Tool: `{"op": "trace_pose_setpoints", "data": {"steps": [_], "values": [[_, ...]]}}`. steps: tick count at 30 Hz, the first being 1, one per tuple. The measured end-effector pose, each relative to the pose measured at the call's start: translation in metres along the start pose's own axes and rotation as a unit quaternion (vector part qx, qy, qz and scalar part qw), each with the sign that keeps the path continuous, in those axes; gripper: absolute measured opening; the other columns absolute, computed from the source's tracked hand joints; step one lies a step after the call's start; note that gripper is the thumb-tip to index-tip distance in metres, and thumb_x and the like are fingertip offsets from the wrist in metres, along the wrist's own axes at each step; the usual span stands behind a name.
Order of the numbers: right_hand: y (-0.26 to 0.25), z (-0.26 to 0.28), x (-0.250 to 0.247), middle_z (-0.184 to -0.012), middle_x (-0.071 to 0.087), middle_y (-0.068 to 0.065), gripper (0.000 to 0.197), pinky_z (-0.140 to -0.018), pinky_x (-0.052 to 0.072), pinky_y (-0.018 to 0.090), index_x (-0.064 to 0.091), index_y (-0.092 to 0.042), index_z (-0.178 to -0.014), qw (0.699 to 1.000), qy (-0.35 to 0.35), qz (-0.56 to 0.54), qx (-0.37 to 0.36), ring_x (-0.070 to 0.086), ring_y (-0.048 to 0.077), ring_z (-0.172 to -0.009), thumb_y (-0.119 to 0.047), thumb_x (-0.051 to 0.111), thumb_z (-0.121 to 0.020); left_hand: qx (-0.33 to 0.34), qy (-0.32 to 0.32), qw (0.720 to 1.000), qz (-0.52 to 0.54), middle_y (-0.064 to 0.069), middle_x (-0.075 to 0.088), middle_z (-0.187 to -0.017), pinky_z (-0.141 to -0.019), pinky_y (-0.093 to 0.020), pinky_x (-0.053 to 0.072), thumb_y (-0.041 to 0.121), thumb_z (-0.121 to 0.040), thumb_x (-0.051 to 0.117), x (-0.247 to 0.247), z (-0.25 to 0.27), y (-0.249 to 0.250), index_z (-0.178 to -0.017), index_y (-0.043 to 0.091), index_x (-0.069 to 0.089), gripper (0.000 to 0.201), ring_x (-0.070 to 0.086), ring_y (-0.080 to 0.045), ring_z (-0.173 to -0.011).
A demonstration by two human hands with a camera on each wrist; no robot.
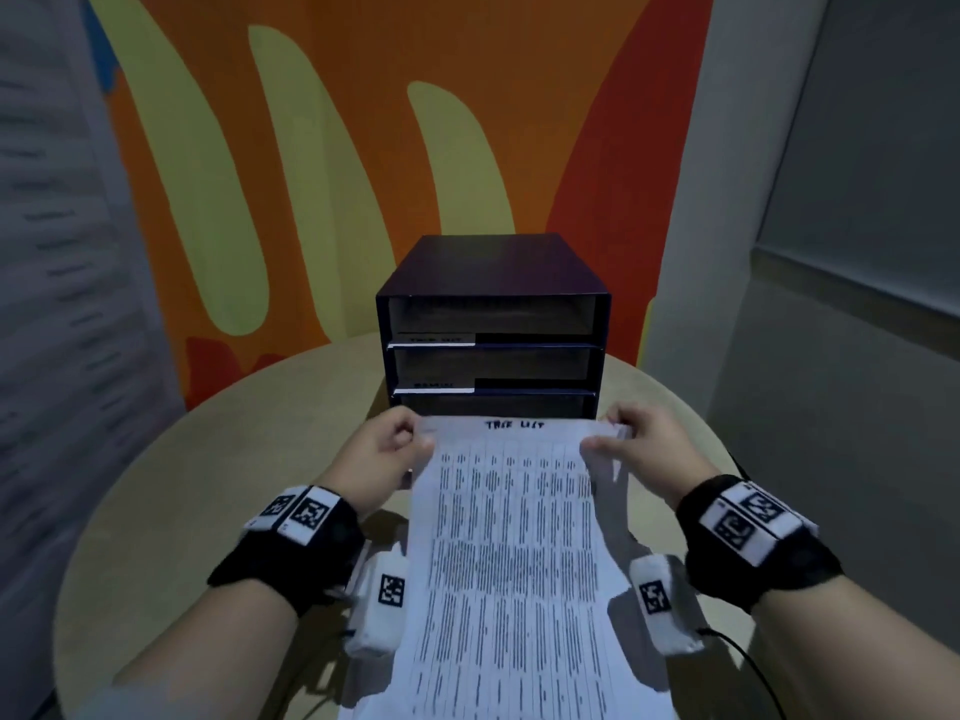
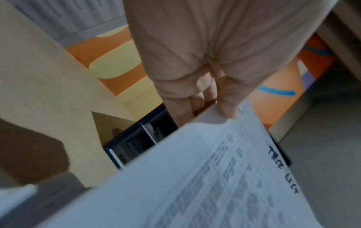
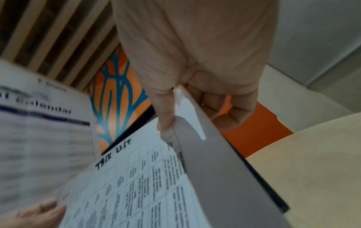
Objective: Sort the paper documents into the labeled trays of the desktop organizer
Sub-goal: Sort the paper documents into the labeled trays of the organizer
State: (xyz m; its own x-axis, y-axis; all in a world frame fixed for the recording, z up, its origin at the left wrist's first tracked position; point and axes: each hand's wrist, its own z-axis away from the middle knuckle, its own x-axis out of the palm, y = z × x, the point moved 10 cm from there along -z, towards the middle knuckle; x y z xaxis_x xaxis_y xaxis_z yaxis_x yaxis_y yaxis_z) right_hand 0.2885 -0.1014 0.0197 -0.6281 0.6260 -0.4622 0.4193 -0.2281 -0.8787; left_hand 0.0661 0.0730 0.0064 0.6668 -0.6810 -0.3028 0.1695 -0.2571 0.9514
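A printed sheet headed "TASK LIST" (image 1: pixel 509 537) (image 2: pixel 195 177) (image 3: pixel 136 185) is held above the round table, its top edge just in front of the dark organizer (image 1: pixel 493 272) (image 2: pixel 136 141). My left hand (image 1: pixel 389 449) (image 2: pixel 207 112) pinches the sheet's top left corner. My right hand (image 1: pixel 639 439) (image 3: pixel 195 118) pinches the top right corner, where the paper curls up. The organizer has three open trays, with white label strips on the top tray (image 1: pixel 436 339) and the middle tray (image 1: pixel 434 385). The sheet's top edge stands level with the bottom tray (image 1: pixel 493 405).
A second page headed "Calendar" (image 3: pixel 39 123) shows blurred beyond the task list; how it is held I cannot tell. The beige table (image 1: pixel 208 485) ends close behind the organizer, in front of an orange and yellow wall. A black cable (image 1: pixel 753 667) hangs at the right.
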Motion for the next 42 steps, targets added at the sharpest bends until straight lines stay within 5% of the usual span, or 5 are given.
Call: {"op": "trace_pose_setpoints", "data": {"steps": [7,29,33,38,42], "values": [[-0.011,0.005,0.015,-0.097,0.073,0.007,0.016,-0.072,0.054,0.029,0.065,-0.009,-0.104,0.973,-0.018,-0.232,0.001,0.07,0.023,-0.088,-0.002,0.057,-0.093,0.039,0.084,0.983,0.16,-0.001,0.069,-0.077,-0.05,-0.017,0.047,0.012,-0.102,0.044,-0.018,0.004,0.029,-0.096,0.01,0.051,0.01,0.061,-0.007,-0.054],[0.006,0.005,0.032,-0.095,0.074,0.016,0.009,-0.085,0.055,0.053,0.057,-0.002,-0.101,0.97,-0.04,-0.218,0.1,0.071,0.035,-0.086,0.002,0.056,-0.092,-0.061,0.146,0.972,0.175,-0.013,0.067,-0.116,-0.091,-0.053,0.053,-0.001,-0.093,0.057,-0.016,-0.01,-0.011,-0.122,0.009,0.046,0.032,0.069,-0.029,-0.098],[0.001,-0.01,0.024,-0.097,0.07,0.021,0.011,-0.081,0.055,0.05,0.051,-0.005,-0.087,0.961,-0.002,-0.252,0.109,0.069,0.035,-0.084,0.004,0.055,-0.093,0.037,0.172,0.982,-0.062,0.008,0.033,-0.149,-0.105,-0.035,0.039,0.032,-0.088,0.067,-0.023,0.005,0.038,-0.145,0.028,0.026,0.07,0.04,-0.006,-0.127],[-0.013,-0.044,0.02,-0.103,0.069,0.025,0.015,-0.089,0.053,0.056,0.055,0.007,-0.102,0.964,0.018,-0.242,0.113,0.069,0.037,-0.094,-0.002,0.06,-0.091,0.142,0.007,0.886,-0.441,0.026,-0.032,-0.149,-0.115,-0.046,-0.017,0.085,-0.059,0.057,0.039,0.021,0.071,-0.148,0.047,-0.015,0.12,-0.031,-0.001,-0.139],[-0.024,-0.067,0.014,-0.093,0.061,0.025,0.015,-0.084,0.057,0.041,0.051,-0.008,-0.086,0.967,0.04,-0.234,0.093,0.065,0.034,-0.088,-0.003,0.065,-0.089,0.153,-0.038,0.819,-0.551,0.017,-0.041,-0.15,-0.112,-0.055,-0.022,0.066,-0.071,0.067,0.058,0.013,0.054,-0.144,0.042,-0.029,0.123,-0.043,-0.009,-0.135]]}}
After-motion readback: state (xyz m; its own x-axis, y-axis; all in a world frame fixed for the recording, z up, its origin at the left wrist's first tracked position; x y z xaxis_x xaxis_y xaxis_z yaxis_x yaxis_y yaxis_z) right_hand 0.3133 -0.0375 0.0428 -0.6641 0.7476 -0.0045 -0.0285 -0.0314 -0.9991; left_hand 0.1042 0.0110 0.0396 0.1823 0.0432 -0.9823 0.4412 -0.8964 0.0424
